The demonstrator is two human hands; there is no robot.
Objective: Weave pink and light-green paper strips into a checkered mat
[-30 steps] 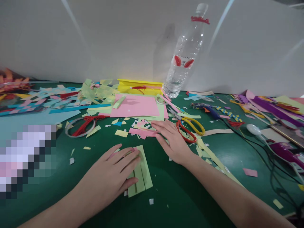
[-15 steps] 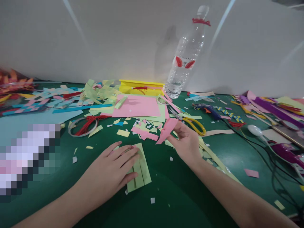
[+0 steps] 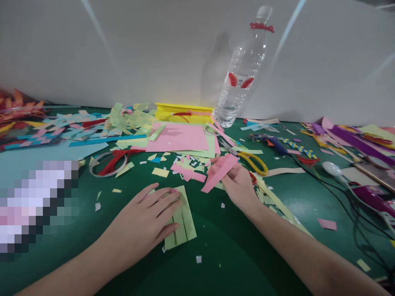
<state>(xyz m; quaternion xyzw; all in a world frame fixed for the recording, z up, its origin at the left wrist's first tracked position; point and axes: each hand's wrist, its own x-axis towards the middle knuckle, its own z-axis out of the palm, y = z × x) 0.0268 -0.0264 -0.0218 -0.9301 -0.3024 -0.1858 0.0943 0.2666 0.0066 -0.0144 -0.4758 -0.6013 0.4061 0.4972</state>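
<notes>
Vs. prev. frame, pink strip (image 3: 219,173) lies flatter in our R hand (image 3: 239,185). We count 1 held strip, 1 slit green card (image 3: 186,220), 1 btl (image 3: 238,78), 1 pr. scissors (image 3: 252,161). Our L hand (image 3: 142,220): open, fingers slightly apart, atop card. R: nearly closed, pinching strip, R of card.

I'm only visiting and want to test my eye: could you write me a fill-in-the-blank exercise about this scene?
The right hand holds a ____ paper strip.
The left hand rests on ____ slit paper.
The scissors have one red handle and one ____ handle.
A red band circles the neck of a clear ____.

Missing words: pink; green; yellow; bottle
</notes>
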